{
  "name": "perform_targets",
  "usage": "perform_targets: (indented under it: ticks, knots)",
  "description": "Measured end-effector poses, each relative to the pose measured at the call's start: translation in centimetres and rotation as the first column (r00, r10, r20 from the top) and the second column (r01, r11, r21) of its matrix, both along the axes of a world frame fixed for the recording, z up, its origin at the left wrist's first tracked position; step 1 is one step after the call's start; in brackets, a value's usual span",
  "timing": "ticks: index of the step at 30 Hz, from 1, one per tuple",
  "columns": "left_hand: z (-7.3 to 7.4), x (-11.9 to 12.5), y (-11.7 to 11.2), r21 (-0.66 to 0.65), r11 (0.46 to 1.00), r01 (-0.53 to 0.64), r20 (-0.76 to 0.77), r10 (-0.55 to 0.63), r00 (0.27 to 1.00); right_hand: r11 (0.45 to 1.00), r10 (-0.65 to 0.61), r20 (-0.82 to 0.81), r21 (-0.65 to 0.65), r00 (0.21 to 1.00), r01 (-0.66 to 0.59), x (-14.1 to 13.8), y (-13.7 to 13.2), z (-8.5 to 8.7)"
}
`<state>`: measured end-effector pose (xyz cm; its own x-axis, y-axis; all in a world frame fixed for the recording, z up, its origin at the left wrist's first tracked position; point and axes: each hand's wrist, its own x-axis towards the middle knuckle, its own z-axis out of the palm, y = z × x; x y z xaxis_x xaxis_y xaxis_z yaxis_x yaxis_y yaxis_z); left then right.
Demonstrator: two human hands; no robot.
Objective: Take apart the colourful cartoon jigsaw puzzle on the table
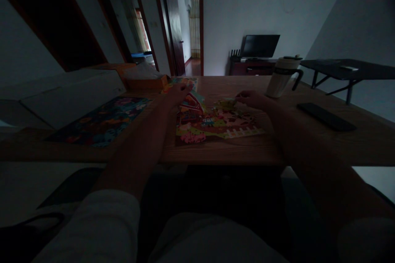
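A partly assembled jigsaw puzzle (pixel 216 127) lies on the wooden table in front of me, with a red-roofed house at its left and a white fence along its lower right. My left hand (pixel 180 92) is at the puzzle's upper left, by the roof, its fingers curled together. Over the upper right edge is my right hand (pixel 249 99), thumb and fingers pinched. Loose puzzle pieces (pixel 226 104) appear near its fingertips. The dim light hides what either hand holds, if anything.
A colourful printed sheet (pixel 105 119) lies left, beside a white box (pixel 74 94). Behind are an orange tissue box (pixel 146 82) and a small colourful sheet (pixel 189 84). To the right stand a handled tumbler (pixel 279 80) and a flat black object (pixel 325 116); a black folding table (pixel 348 70) is beyond.
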<state>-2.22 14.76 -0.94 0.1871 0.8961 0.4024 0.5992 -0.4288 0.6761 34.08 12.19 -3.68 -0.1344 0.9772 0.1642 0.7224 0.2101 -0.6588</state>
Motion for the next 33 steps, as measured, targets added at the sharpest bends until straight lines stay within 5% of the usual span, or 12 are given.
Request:
perform_targets:
  ticks: [10,18,24,33]
  knots:
    - [-0.2,0.4,-0.3,-0.027,1.000,0.002,-0.128,-0.006,0.992,0.978,0.170,0.010,-0.124,0.985,-0.168,-0.3,-0.8,-0.3]
    - [-1.0,0.2,0.3,-0.020,1.000,-0.007,-0.200,0.003,0.980,0.973,0.231,0.154,-0.050,0.961,-0.226,-2.6,-1.4,-0.6]
    - [-0.8,0.3,-0.2,-0.060,0.998,0.021,-0.156,-0.030,0.987,0.986,0.163,0.195,0.005,0.967,-0.167,-3.2,-2.3,0.3]
    - [-0.2,0.8,-0.5,0.068,0.997,0.023,-0.123,-0.014,0.992,0.961,-0.016,-0.033,0.277,0.999,0.024,-2.4,-1.7,1.0]
